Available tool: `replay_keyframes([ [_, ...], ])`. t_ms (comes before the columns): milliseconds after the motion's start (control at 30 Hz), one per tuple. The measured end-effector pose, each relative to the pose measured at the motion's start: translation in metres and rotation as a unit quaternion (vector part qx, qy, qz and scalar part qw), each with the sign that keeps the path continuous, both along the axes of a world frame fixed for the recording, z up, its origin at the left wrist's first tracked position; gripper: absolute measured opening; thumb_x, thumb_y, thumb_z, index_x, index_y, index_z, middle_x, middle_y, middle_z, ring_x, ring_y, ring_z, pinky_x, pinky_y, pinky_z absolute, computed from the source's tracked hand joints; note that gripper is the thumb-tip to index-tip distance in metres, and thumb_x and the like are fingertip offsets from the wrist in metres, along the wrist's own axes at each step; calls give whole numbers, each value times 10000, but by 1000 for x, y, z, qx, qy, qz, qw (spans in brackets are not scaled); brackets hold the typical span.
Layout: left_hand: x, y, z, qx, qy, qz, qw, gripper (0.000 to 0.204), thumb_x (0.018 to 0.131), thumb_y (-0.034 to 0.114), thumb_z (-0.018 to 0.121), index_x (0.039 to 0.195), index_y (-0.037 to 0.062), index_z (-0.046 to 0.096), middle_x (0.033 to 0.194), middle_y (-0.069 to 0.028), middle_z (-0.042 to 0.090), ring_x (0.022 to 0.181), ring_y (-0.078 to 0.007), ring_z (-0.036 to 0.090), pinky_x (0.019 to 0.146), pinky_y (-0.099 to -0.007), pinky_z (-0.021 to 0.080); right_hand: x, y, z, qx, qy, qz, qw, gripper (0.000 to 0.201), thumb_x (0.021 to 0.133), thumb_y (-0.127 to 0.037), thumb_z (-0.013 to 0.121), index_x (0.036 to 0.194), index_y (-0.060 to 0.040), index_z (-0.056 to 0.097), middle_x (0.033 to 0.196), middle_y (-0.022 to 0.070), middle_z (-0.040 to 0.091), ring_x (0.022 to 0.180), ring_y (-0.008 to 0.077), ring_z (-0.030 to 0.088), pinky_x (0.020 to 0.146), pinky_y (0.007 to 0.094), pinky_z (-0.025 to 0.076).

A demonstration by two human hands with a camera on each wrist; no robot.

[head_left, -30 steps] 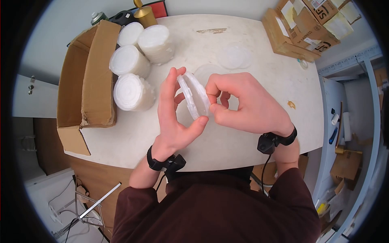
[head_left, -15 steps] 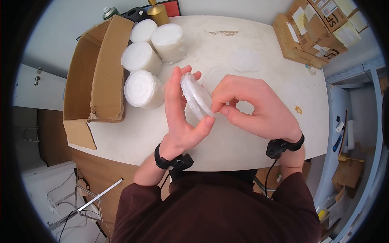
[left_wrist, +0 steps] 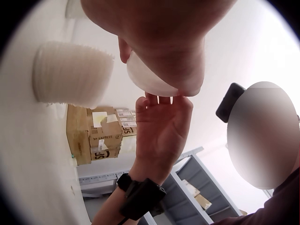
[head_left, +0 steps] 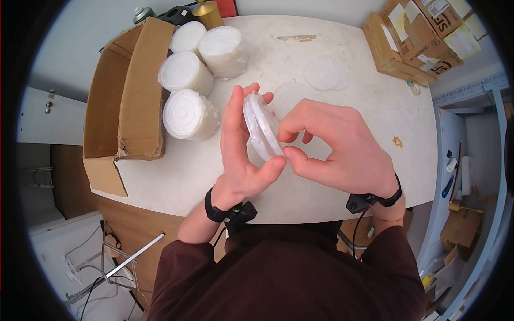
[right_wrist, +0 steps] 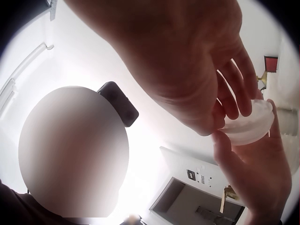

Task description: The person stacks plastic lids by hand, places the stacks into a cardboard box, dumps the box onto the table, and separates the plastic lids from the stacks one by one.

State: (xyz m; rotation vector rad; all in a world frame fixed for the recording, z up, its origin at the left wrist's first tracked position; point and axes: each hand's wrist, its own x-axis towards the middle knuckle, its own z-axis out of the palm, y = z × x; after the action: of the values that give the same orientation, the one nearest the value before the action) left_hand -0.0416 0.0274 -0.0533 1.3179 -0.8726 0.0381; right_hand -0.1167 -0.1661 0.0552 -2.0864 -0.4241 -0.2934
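Observation:
A few round translucent plastic lids [head_left: 261,125], tilted nearly upright with a narrow gap between them, are held above the table. My left hand [head_left: 238,147] grips them by the edge, thumb at the bottom and fingers behind the far side. My right hand [head_left: 342,147] has its bent index finger and thumb at the lids' right side, the thumb tip right at the lower rim. In the right wrist view the lid [right_wrist: 248,124] shows between both hands. In the left wrist view, the right fingertips meet the lid's [left_wrist: 152,82] edge. Stacks of similar lids [head_left: 184,115] stand on the left.
An open cardboard box [head_left: 142,96] lies left of the stacks on the white table [head_left: 321,206]. Loose flat clear discs [head_left: 325,72] lie beyond the hands. Taped cartons [head_left: 412,48] stand at the back right, near a tape roll [head_left: 415,89]. A gold canister [head_left: 209,15] stands behind.
The gap between the held lids has narrowed. My right thumb and index finger have spread apart along the lids' edge. The head view has shifted slightly.

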Motion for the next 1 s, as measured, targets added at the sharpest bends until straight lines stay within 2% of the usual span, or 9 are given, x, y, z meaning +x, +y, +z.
replay_keyframes([
  [100,-1,0,3,10,13,0,1000,1183,911,392,862,1792,82,136,1715,-254,367,1473,-434,575,1103,-541,557,1,-1,4,-15,-6,-1,1000,118,912,-35,749,1003,-37,674,925,90,716,814,255,734,732,365,605],
  [367,-2,0,3,5,38,-10,999,1245,858,361,942,1780,62,161,1726,-237,370,1510,-423,542,1111,-540,561,-4,-6,8,36,39,22,998,99,929,-43,748,995,-36,675,910,87,715,799,253,726,720,357,599],
  [567,2,2,6,24,-27,34,999,1260,786,273,997,1759,52,227,1714,-227,391,1501,-429,552,1114,-524,564,-6,-10,8,-7,28,5,1000,71,950,-82,743,970,-39,689,880,83,721,799,254,731,705,343,589],
  [633,2,1,9,78,-101,114,985,1233,754,198,1007,1739,42,283,1686,-218,411,1486,-417,558,1096,-511,567,-7,-9,6,-22,24,-10,999,71,950,-93,742,957,-45,690,868,79,720,791,257,729,693,346,584],
  [700,3,-2,5,83,-124,142,979,1219,747,170,1006,1731,37,299,1672,-213,415,1480,-408,555,1078,-501,570,-8,-5,3,-117,-28,-71,990,80,932,-105,750,934,-61,683,832,64,695,757,269,709,657,373,566],
  [833,5,-2,4,111,-205,217,948,1188,757,127,997,1724,33,315,1651,-205,411,1473,-390,541,1028,-479,578,-6,0,-3,-155,-67,-115,979,87,919,-102,752,914,-78,669,803,47,663,719,279,681,625,404,544],
  [933,3,-2,8,109,-163,202,959,1199,754,135,1001,1725,29,306,1657,-207,402,1475,-399,543,1050,-486,576,-6,-3,-1,-169,-77,-110,976,98,931,-101,742,910,-70,651,803,55,653,727,281,682,618,406,531],
  [1000,4,-3,9,96,-146,175,969,1208,757,144,998,1730,29,292,1661,-206,397,1480,-403,540,1064,-494,574,-5,-8,1,-137,-27,-71,988,97,938,-92,729,917,-61,640,817,67,656,747,289,680,635,412,528],
])
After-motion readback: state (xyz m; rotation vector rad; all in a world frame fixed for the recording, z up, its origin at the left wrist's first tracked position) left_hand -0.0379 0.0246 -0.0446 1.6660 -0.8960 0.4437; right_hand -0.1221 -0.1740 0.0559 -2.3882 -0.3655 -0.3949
